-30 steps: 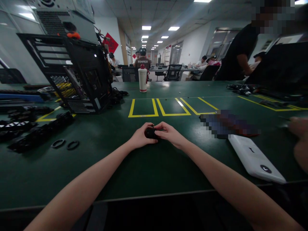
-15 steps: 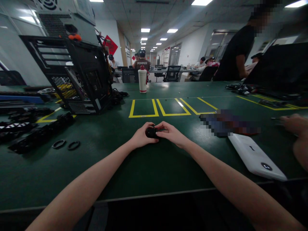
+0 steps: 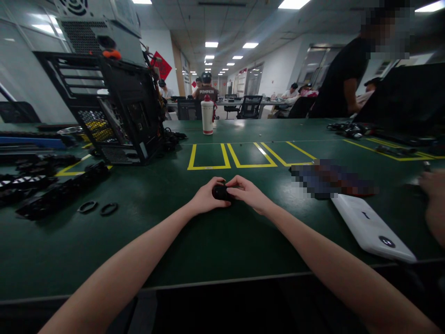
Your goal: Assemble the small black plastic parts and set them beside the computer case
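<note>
Now, small blk part (image 3: 219,192) btwn L hand (image 3: 204,198) & R hand (image 3: 253,195).

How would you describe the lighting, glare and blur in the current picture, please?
Head view: ceiling lights bright, green table dim, glare right of the right hand; same view: the dark object between it and the left hand shows little detail; same view, right edge: a co-worker's hand looks blurred.

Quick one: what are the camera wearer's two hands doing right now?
Left hand: closed around a small black object, too dark to identify.
Right hand: closed in a pinch at the right end of that same object.
</note>
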A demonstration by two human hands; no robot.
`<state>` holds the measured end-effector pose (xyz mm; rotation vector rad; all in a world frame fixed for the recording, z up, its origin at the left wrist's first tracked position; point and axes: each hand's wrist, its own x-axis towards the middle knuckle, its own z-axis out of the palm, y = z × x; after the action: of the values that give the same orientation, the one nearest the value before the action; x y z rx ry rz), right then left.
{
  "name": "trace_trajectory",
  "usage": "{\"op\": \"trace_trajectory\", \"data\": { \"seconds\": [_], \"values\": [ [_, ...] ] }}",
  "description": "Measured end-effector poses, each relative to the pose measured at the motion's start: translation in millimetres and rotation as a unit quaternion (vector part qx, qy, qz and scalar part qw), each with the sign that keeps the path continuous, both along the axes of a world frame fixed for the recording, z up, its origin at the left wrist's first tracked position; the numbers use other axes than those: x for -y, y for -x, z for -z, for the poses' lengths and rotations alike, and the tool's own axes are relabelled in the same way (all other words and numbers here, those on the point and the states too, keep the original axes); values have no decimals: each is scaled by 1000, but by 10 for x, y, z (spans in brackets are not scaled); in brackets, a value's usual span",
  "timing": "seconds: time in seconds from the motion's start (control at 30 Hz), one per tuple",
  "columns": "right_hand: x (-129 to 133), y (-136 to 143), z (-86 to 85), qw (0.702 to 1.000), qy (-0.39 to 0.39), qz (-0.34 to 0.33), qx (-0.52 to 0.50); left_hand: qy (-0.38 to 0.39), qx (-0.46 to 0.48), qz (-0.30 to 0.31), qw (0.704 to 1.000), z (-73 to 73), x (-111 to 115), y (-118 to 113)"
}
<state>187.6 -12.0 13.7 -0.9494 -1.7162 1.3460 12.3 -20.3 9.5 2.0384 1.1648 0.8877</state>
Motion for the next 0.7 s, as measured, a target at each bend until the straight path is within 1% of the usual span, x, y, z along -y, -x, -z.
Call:
{"op": "trace_trajectory", "data": {
  "seconds": [0.2, 0.5, 0.7],
  "values": [
    [-1, -12, -16, 999, -13, -26, -31, 6, 9, 4, 1000, 5, -1, -6],
    [21, 13, -7, 999, -35, 1, -4, -9, 7, 6, 1000, 38, -22, 2],
    [14, 2, -19, 1000, -12, -5, -22, -5, 7, 2, 1000, 20, -10, -10]
  ]
}}
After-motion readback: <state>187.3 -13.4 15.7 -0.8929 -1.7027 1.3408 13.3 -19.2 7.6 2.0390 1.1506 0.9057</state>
